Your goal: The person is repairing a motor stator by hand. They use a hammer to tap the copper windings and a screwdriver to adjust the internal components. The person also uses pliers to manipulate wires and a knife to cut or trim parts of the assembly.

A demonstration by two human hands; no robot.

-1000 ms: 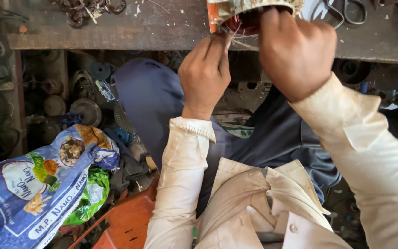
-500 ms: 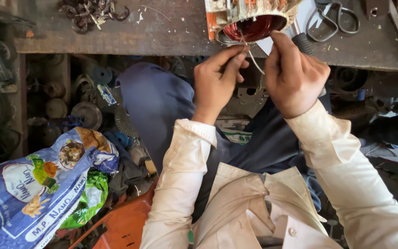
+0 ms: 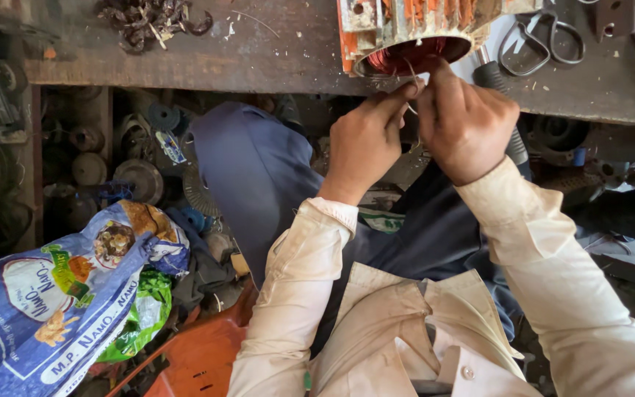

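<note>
A: What lies around the hands?

B: A worn wooden bench (image 3: 259, 59) runs across the top. A heap of rusty metal scraps (image 3: 148, 18) sits on it to the left, and a pair of scissors (image 3: 542, 40) to the right. A dark tool handle (image 3: 497, 88) pokes out from behind the right hand. Below the bench, round metal parts (image 3: 112, 169) crowd the floor, with a blue printed sack (image 3: 45, 309) lower left.

A: Anything in the way?

B: The right hand covers part of that handle; the motor itself stays clear.

A: And the motor?

B: An orange motor body (image 3: 413, 33) lies at the bench edge, its red copper winding (image 3: 417, 55) facing the person. A thin wire (image 3: 410, 81) hangs from the winding.

A: How are the hands set?

B: The left hand (image 3: 365, 143) pinches the wire between thumb and fingertips just under the winding. The right hand (image 3: 468, 125) is curled close beside it, its thumb pointing up to the winding's rim; whether it grips the wire I cannot tell.
</note>
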